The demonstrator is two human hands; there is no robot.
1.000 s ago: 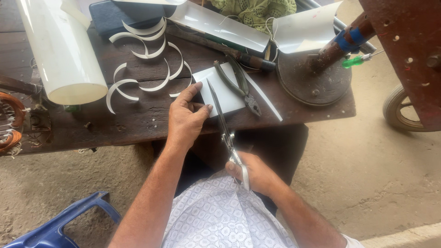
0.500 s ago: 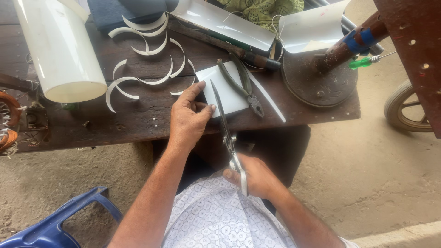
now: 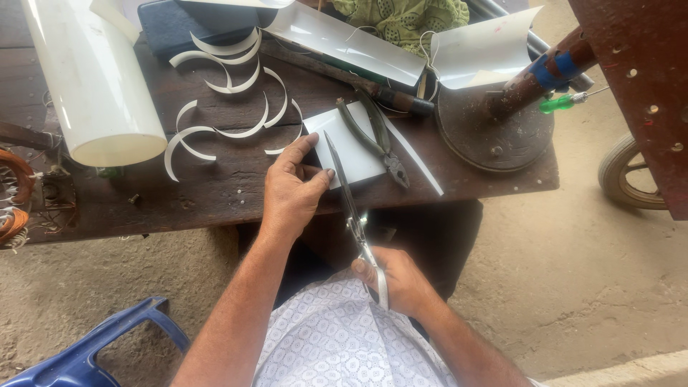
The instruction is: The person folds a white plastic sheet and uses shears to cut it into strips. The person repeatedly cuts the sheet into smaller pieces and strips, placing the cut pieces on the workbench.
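My left hand [image 3: 290, 188] pins the white sheet [image 3: 349, 147] at the table [image 3: 215, 193] edge, thumb and fingers spread on it. My right hand [image 3: 394, 279] grips the shears [image 3: 351, 208], blades lying over the sheet, pliers [image 3: 376, 140] resting just beside.

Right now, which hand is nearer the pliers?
Left. The left hand rests on the white sheet where the pliers lie; the right hand holds the scissors below the bench.
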